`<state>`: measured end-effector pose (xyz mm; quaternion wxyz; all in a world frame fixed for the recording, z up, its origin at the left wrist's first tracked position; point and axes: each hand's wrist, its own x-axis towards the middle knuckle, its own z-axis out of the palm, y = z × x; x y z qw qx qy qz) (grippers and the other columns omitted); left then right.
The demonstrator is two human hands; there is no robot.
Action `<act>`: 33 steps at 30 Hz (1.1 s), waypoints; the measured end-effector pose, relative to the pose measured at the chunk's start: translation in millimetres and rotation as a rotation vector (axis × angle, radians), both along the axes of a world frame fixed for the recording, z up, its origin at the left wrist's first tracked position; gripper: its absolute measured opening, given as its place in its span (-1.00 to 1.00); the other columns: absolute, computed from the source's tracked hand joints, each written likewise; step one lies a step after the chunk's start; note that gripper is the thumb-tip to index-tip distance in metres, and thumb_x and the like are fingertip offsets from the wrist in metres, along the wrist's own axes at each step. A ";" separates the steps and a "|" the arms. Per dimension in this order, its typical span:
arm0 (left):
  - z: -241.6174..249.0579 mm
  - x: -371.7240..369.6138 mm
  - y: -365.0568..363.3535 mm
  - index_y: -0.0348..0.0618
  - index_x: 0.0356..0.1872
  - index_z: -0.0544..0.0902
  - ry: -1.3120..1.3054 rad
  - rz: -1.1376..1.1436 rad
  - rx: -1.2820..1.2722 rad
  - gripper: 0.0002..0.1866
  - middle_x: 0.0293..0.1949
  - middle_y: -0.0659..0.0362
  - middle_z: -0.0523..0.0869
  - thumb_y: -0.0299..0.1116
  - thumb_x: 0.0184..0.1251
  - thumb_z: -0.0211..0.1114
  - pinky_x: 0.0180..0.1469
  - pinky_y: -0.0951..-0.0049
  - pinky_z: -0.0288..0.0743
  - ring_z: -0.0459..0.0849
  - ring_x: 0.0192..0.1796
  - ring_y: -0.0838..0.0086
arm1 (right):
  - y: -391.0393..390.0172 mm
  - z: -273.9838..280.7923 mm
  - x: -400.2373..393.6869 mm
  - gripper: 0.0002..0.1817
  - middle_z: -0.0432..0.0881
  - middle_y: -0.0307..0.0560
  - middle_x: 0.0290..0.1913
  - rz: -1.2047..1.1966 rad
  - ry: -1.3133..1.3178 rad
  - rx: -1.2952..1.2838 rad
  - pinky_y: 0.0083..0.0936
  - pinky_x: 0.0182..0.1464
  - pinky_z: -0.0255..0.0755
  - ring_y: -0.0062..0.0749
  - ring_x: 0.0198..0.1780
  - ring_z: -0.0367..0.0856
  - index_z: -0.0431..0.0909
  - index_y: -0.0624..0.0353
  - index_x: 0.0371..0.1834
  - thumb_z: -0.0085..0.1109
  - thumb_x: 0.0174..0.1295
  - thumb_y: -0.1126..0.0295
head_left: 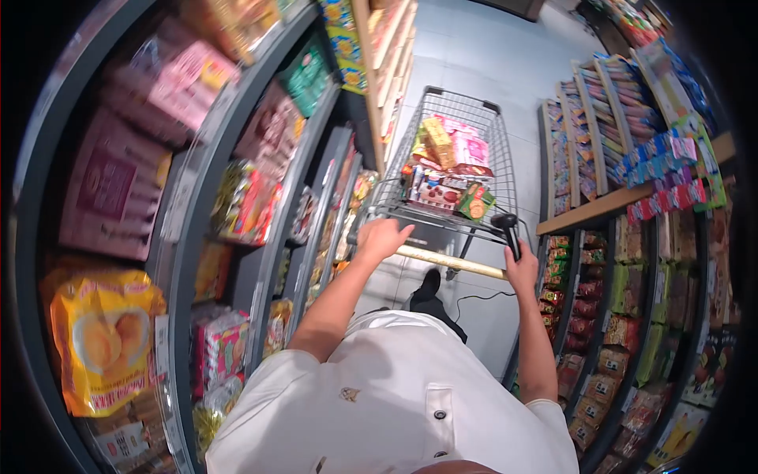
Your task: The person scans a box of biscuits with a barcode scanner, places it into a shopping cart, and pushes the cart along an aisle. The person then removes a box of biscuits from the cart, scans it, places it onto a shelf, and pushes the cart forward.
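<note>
A wire shopping cart (509,158) stands ahead of me, with several boxed and bagged snacks (442,189) inside. My left hand (383,239) rests at the left end of its pale handle bar (454,261), fingers wrapped over it and thumb stretched out along it. At the bar's right end my right hand (522,267) is closed, beside a black handheld device (508,231) that stands upright at the handle. A black cable (482,297) hangs below the bar.
Tall shelves with boxes and a yellow snack bag (106,340) rise close on the left. Racks of packaged snacks (612,340) line the right side, with hanging packs (667,201) sticking out. Tiled floor (462,47) stretches ahead between them.
</note>
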<state>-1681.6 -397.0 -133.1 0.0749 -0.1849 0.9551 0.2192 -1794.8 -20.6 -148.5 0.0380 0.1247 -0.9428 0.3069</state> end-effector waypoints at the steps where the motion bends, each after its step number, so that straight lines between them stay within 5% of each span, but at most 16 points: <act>1: -0.3 -7.8 -1.2 -0.10 -0.33 0.85 -0.010 0.002 0.000 -0.35 -0.34 -0.08 0.83 0.35 0.41 0.19 -0.08 -0.03 0.65 0.83 -0.17 -0.02 | -3.1 1.5 -6.9 -0.51 0.78 0.24 -0.24 -0.004 -0.020 -0.010 -0.03 -0.12 0.61 0.24 -0.20 0.77 0.68 0.20 0.21 0.40 0.33 0.12; 16: 1.1 -129.2 -19.8 -0.03 -0.24 0.87 -0.178 0.156 -0.032 -0.40 -0.20 -0.02 0.87 0.33 0.36 0.23 0.07 0.04 0.65 0.83 -0.03 0.03 | -30.5 10.4 -126.9 -0.52 0.79 0.20 -0.17 0.020 -0.148 -0.016 0.04 -0.06 0.58 0.25 -0.13 0.76 0.65 0.06 0.25 0.33 0.35 0.08; 33: 1.5 -224.5 -28.1 -0.05 -0.24 0.87 -0.186 0.225 -0.019 -0.45 -0.14 -0.05 0.87 0.26 0.38 0.26 0.10 0.03 0.67 0.83 0.00 0.05 | -43.6 2.1 -234.7 -0.50 0.78 0.29 -0.17 0.051 -0.157 0.039 0.03 -0.02 0.57 0.26 -0.09 0.76 0.65 0.16 0.26 0.31 0.39 0.08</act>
